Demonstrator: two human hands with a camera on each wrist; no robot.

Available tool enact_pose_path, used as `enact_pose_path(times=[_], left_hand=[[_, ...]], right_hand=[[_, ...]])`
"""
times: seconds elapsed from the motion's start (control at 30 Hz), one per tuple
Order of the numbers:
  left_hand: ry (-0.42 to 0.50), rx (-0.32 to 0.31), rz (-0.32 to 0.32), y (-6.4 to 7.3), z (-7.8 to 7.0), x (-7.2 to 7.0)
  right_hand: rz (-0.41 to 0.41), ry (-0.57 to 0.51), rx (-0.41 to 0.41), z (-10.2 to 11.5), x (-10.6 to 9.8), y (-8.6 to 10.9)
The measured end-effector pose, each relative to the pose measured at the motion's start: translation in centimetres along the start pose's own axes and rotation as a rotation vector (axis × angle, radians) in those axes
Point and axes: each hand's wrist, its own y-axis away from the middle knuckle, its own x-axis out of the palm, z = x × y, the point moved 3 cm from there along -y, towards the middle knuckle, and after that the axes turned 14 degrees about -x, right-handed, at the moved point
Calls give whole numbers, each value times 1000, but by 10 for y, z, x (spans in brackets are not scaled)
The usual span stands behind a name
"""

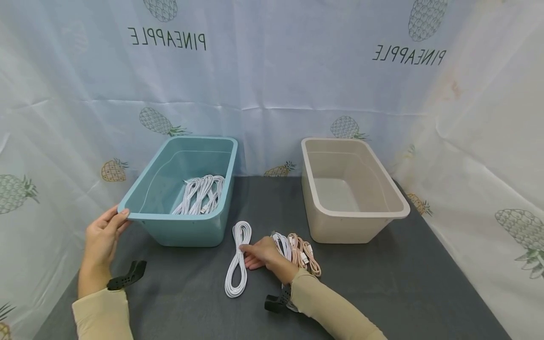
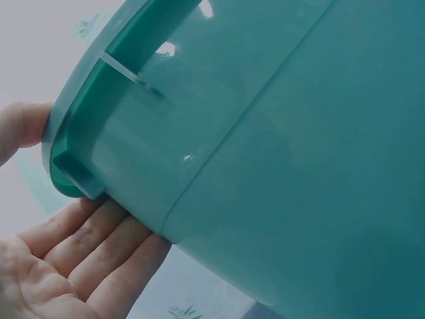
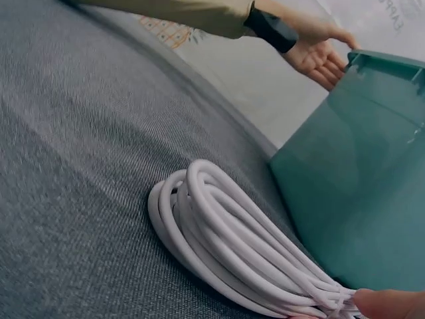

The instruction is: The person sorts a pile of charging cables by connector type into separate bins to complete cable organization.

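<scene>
A coiled white cable point(image 1: 236, 278) lies on the dark cloth, bunched at its middle. There my right hand point(image 1: 264, 252) pinches it between thumb and fingers; in the right wrist view the thumb point(image 3: 388, 304) presses beside the tie of the white cable point(image 3: 226, 232). With my left hand point(image 1: 103, 233) I hold the near left corner of the blue-green bin point(image 1: 182, 231). In the left wrist view its thumb point(image 2: 26, 126) rests on the rim and its fingers point(image 2: 109, 249) lie against the bin's outer wall. Several white cables point(image 1: 201, 193) lie inside that bin.
A beige bin point(image 1: 340, 229) stands at the right, with no cables visible inside. Between it and my right hand lie another white cable bundle point(image 1: 282, 245) and pink cable bundles point(image 1: 303, 255). A pineapple-print curtain point(image 1: 272, 71) hangs behind.
</scene>
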Motion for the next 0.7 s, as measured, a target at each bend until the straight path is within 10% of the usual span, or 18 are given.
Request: enact_pose_path(times=[0.7], left_hand=[[8,-11,-25,-3,-1,1]], right_hand=[[-17,-7,43,1,6,-12]])
